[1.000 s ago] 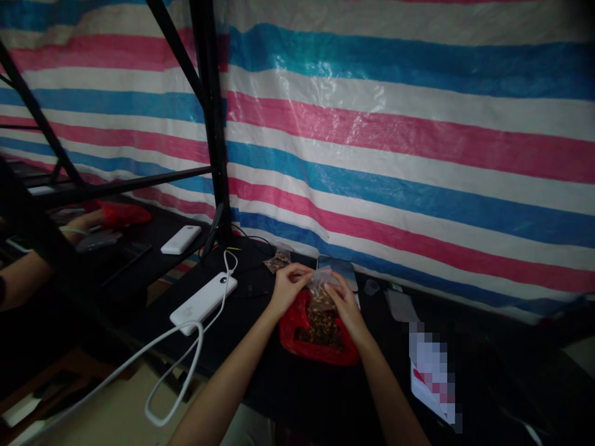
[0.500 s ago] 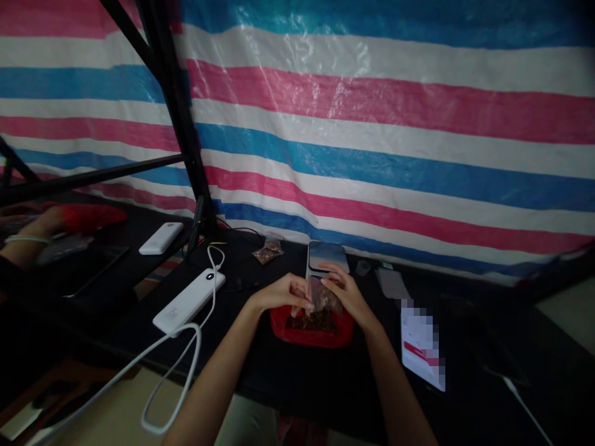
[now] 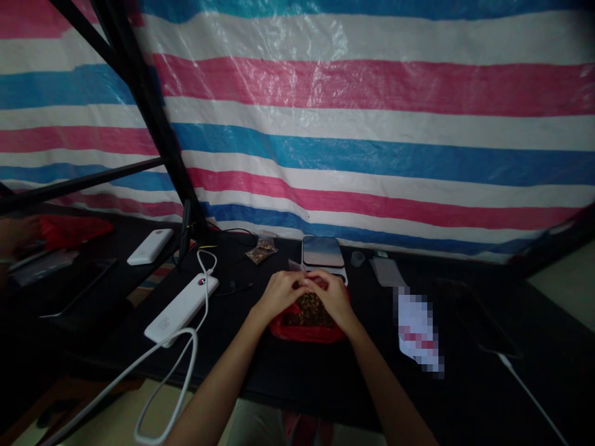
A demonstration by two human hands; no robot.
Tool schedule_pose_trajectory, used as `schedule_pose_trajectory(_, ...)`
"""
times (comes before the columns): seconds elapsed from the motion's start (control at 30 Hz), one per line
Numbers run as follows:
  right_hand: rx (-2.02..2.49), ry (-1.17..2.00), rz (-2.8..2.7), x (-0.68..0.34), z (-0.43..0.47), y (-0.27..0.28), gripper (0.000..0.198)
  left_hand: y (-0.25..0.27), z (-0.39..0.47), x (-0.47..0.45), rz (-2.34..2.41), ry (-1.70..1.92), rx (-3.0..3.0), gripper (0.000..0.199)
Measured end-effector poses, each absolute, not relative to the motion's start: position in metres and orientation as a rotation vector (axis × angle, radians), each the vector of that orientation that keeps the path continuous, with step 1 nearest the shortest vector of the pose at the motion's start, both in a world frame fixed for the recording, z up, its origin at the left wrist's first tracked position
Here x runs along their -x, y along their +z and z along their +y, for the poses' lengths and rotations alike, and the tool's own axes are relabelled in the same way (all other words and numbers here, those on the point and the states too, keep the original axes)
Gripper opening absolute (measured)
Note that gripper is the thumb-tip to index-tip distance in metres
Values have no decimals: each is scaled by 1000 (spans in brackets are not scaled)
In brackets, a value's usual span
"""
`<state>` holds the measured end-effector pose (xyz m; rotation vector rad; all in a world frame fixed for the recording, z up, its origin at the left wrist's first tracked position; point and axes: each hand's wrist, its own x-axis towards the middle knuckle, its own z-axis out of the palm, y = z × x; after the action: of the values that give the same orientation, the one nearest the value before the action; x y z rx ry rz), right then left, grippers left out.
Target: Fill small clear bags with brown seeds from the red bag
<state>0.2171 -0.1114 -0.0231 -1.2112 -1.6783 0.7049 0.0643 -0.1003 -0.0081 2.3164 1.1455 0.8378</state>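
Observation:
My left hand [image 3: 281, 295] and my right hand [image 3: 331, 300] meet over a red plastic bag [image 3: 310, 334] lying open on the black table. Both have their fingertips pinched together at the mouth of a small clear plastic bag [image 3: 295, 266]. Only a corner of that clear bag shows past my left fingers; the rest is hidden. Loose brown, grain-like bits [image 3: 308, 308] fill the red bag below my hands. Just behind my fingers stands a small scale [image 3: 322, 251] with a shiny platform. Two small packets of brown bits [image 3: 261, 250] lie left of it.
A white power bank [image 3: 181, 307] with a looping white cable lies left, a second one [image 3: 149, 246] beyond the black frame post. A small cup [image 3: 357, 259], clear bags [image 3: 388, 272] and a blurred-out phone [image 3: 417, 328] lie right. Far left, another person's hand [image 3: 18, 238] is near a red bag [image 3: 77, 230].
My hands have come closer together, and the clear bag, seen plainly between them before, is now mostly hidden. More of the brown bits in the red bag show. The view has shifted slightly.

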Motion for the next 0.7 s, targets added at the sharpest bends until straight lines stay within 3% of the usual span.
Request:
schedule_pose_trajectory(0.3,1205,792,-1647,-223,-107,-28,19,-5,-98,-64,990,773,-2190,30)
schedule_pose_trajectory(0.43,1363,666,-1716,-222,-112,-24,21,-1,-100,-64,1044,800,-2237,33)
schedule_pose_trajectory(0.7,1373,614,-1753,-218,-116,-17,18,-2,-106,-66,1252,961,-2319,29)
